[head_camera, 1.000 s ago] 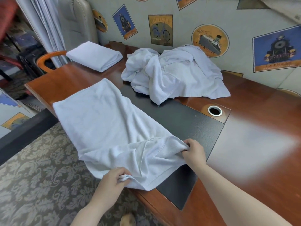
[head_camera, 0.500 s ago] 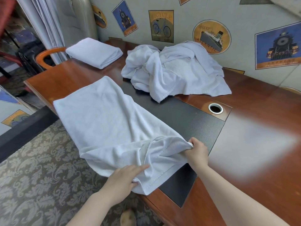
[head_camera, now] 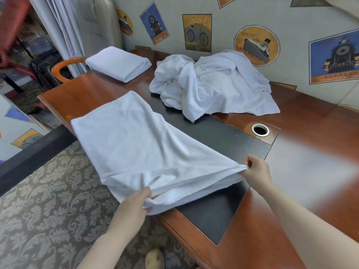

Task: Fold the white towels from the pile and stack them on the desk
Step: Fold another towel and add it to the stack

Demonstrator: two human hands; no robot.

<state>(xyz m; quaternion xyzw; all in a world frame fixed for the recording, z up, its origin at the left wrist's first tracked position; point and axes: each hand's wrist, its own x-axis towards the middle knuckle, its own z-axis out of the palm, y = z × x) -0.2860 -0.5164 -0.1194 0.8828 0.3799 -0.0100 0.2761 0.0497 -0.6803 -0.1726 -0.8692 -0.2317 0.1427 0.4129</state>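
A long white towel (head_camera: 136,144) lies folded lengthwise across the wooden desk (head_camera: 314,129), its near end lifted off the surface. My left hand (head_camera: 134,208) pinches the near left corner at the desk's front edge. My right hand (head_camera: 256,171) pinches the near right corner over the black desk pad (head_camera: 223,136), and the edge is stretched taut between them. A crumpled pile of white towels (head_camera: 211,86) sits at the back by the wall. One folded towel (head_camera: 118,63) rests at the desk's far left corner.
A round metal cable hole (head_camera: 260,130) is set in the desk right of the pad. A wooden chair arm (head_camera: 64,65) and grey curtains stand beyond the left end. Patterned carpet (head_camera: 48,210) lies below the front edge. The poster-covered wall runs behind the desk.
Both hands have regripped the towel's near corners and pulled them apart, so the bunched near end is now drawn flat and taut. My right hand shifted right.
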